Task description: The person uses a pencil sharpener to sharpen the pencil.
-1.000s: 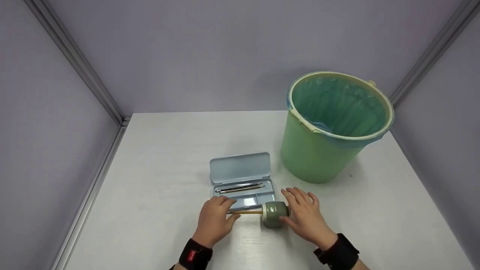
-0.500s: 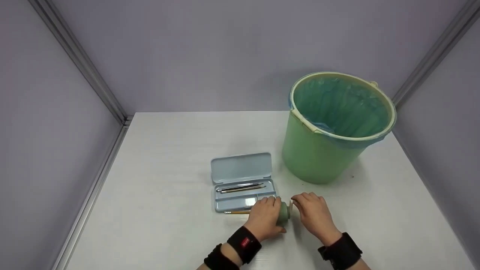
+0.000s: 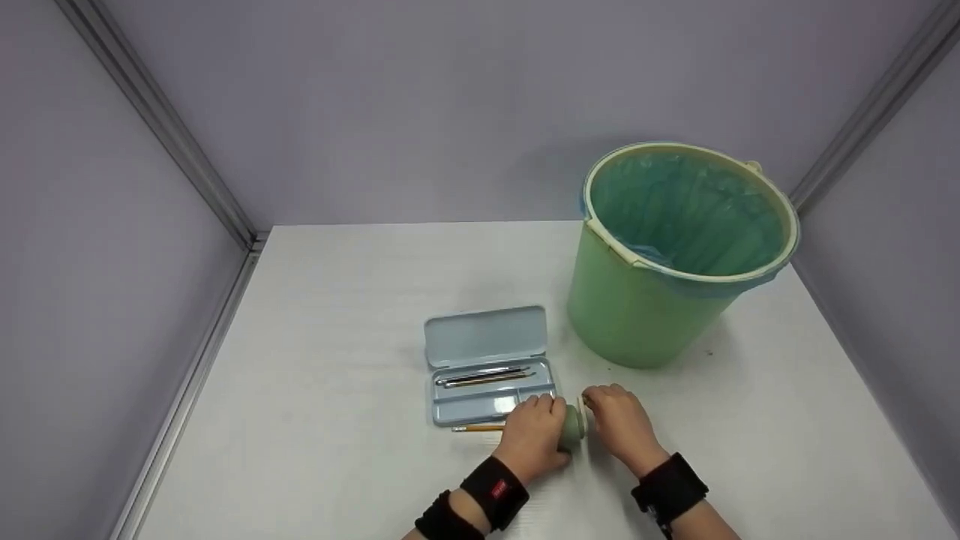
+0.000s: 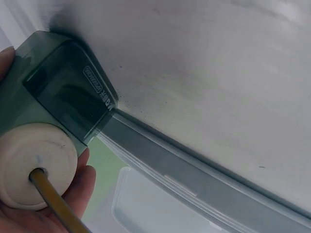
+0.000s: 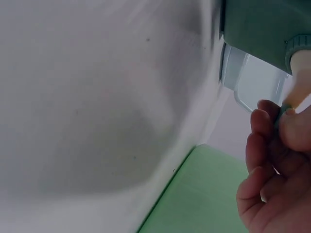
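A: Where is the sharpener?

B: The green sharpener (image 3: 571, 429) is at the near side of the surface (image 3: 337, 322), by the near right corner of the open case (image 3: 457, 410) and nearer than the bin (image 3: 637, 322).

A: And the pencil?

B: The yellow pencil (image 3: 480, 428) runs along the near side of the case. Its eraser end points left; the other end is inserted in the hole of the pale disc (image 4: 56, 150) on the sharpener's left face.

A: Condition of the hands?

B: The left hand (image 3: 534, 435) grips the sharpener's body, thumb on the near side. The right hand (image 3: 622, 424) pinches the small knob (image 5: 283, 112) of the crank (image 3: 580, 412) on the right face. The right wrist view is blurred there, so the crank's exact angle cannot be certified.

A: Step in hand?

B: In my judgement, sharpening: pencil loaded, body steadied, crank manned.

A: What does the next move call for?

B: I would prescribe full, even turns from the right hand, with the left bearing down so the body neither twists nor slides. No finger is seen on the pencil's free end; it may spin or back out. Withdrawal for checking should wait until resistance drops.

A: Anything else noted?

B: Slim tools (image 3: 487, 377) lie in the case's far compartment, apparently outside this step.
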`<state>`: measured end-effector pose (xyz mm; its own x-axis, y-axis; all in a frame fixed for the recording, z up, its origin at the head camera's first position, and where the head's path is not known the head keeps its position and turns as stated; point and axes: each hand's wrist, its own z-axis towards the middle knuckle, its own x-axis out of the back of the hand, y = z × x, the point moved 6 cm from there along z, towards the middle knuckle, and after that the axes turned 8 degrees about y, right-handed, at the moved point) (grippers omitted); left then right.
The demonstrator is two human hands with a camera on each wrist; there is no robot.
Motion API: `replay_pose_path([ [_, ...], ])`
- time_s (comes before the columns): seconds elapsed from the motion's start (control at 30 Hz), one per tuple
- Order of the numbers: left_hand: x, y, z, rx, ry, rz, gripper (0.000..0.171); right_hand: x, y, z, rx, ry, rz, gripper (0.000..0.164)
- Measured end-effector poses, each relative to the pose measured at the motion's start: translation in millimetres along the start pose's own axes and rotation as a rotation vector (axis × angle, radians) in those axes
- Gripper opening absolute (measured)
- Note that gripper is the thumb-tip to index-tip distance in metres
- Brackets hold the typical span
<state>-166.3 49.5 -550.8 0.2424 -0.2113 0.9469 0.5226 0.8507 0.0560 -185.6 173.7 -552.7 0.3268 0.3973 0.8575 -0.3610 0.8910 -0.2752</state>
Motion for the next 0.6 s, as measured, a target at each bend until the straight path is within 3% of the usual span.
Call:
replay_pose_path([
  [0.23,0.8,-1.1,-1.7,0.0,0.066,0.016,0.068,-12.6,-0.4,-3.9,-0.04,-0.073,-0.011,0.017],
  [0.37,0.2,-1.9,-1.7,0.004,0.078,0.014,0.068,-16.3,-4.2,-7.6,-0.003,-0.108,-0.056,0.022],
  [0.6,1.8,-1.9,-1.0,0.019,0.074,-0.015,0.068,-18.2,-10.2,-17.1,0.013,-0.288,-0.079,0.014],
])
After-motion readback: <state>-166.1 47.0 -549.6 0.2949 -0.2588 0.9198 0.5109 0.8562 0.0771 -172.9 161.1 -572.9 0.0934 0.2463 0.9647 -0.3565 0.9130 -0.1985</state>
